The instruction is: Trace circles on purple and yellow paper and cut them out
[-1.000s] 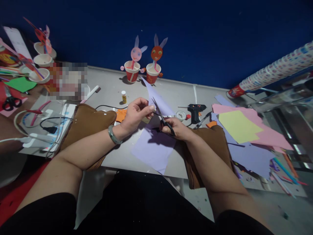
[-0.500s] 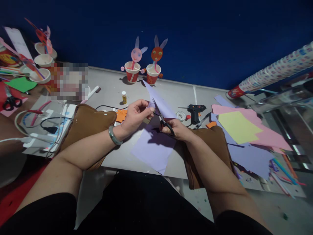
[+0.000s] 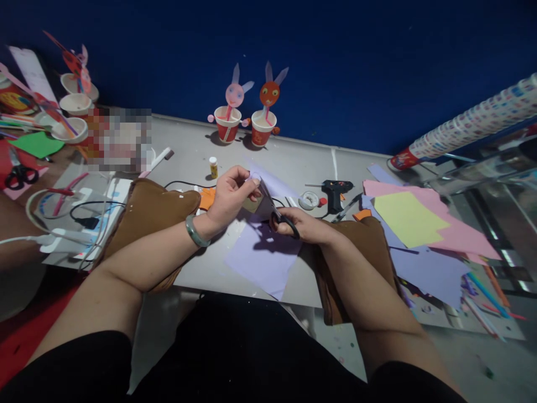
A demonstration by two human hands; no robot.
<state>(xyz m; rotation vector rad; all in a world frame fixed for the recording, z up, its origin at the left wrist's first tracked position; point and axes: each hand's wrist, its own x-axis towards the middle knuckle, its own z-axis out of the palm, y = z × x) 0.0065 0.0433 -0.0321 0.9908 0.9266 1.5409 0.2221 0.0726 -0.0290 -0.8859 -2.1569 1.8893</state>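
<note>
My scissors (image 3: 292, 226) have black handles, and the paper (image 3: 282, 186) I hold is pale lilac, like the sheet (image 3: 255, 260) below it. My sleeves (image 3: 84, 361) are black, my bangle (image 3: 195, 230) grey-green. The tabletop (image 3: 188, 146) is light grey, the wall (image 3: 335, 73) deep blue, the cushions (image 3: 155, 210) brown. One rabbit face (image 3: 234, 95) is pink with blue eyes, the other face (image 3: 269, 94) orange with yellow eyes; their cups (image 3: 263, 136) are red outside, whitish inside. The glue gun (image 3: 334, 196) is black.

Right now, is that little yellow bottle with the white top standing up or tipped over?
Upright: the small bottle stands on the table, its white cap uppermost.
</note>
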